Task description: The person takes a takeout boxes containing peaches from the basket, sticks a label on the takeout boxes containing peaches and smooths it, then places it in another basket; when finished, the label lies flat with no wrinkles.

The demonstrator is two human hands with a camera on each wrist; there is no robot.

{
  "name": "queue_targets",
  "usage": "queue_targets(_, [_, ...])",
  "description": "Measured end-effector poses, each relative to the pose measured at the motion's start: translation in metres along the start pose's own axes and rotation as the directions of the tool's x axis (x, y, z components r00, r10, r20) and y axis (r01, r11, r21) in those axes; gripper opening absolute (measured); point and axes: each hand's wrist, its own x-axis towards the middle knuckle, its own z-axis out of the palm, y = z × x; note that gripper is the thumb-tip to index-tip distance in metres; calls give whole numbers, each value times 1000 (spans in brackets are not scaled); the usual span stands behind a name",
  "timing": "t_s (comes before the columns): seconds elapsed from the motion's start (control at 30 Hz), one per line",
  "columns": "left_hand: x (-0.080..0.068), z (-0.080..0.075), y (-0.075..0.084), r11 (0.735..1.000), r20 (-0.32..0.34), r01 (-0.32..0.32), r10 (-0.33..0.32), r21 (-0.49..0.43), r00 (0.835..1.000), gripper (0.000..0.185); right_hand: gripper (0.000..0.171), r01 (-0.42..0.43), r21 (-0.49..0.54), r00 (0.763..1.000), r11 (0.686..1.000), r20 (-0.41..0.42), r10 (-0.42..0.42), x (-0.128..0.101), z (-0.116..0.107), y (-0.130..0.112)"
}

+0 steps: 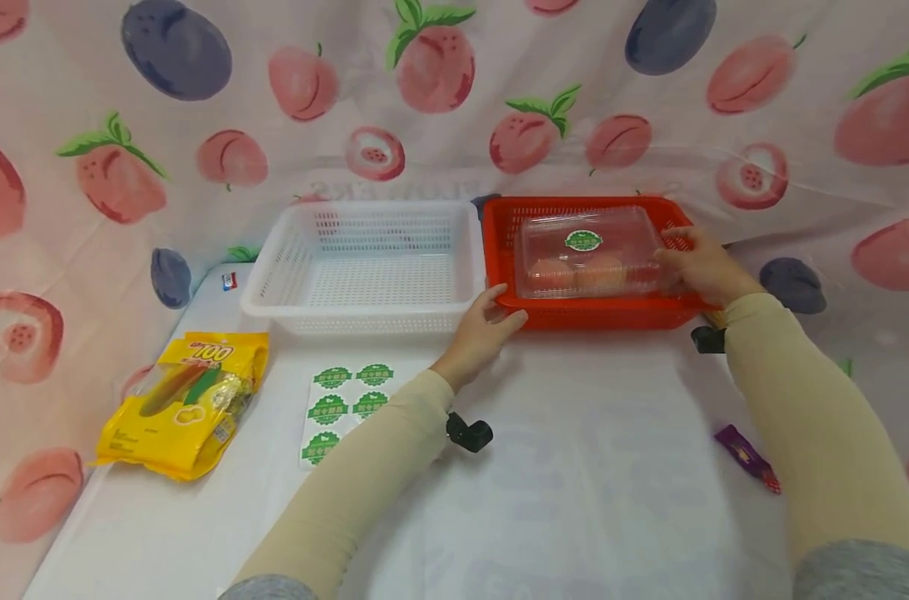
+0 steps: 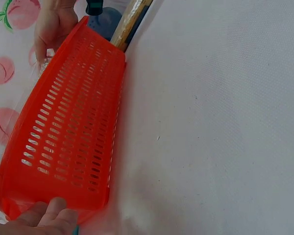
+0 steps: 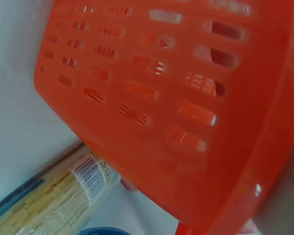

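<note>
Red basket, sitting on the white table beside the white basket and containing a clear clamshell box, being gripped at its near-left corner by the left hand and at its right rim by the right hand.

Glossy perforated plastic red basket; clear shiny plastic box; matt tablecloth.

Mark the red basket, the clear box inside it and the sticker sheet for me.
red basket [image 1: 596,315], head view, on its front wall.
clear box [image 1: 574,271], head view, on its lid below the green label.
sticker sheet [image 1: 343,407], head view, at its middle among the green stickers.
</note>
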Motion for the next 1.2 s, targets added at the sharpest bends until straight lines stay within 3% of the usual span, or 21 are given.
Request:
queue_targets(0.13, [0, -1, 0, 1000, 2, 1, -1, -1, 1000, 67, 81, -24, -41, 999, 999, 22, 25, 7, 3, 3])
queue_targets(0.4, [1, -1, -2, 1000, 13, 0, 0, -16, 1000, 68, 106, -72, -143, 992, 987, 95, 86, 8, 7, 4])
queue_targets(0.63, [2, -3, -3, 1000, 22, -12, 12, -19, 1000, 68, 102, 19, -402, 998, 916, 64, 7, 16, 15, 1])
queue_targets(0.83, [0, -8, 0, 999, 58, -5, 2, 41, 998, 72, 106, 7, -390, 999, 921, 51, 14, 15, 12, 2])
queue_targets(1.03, [-16, -27, 9, 983, 178, -38, 5, 180, 984, 80, 108, 7, -314, 998, 949, 54, 10, 1, 3, -2])
queue_targets(1.2, [-37, -59, 32, 953, 247, -111, 40, 281, 968, 75, 106, 86, -395, 996, 915, 58, -68, -21, -7, -11])
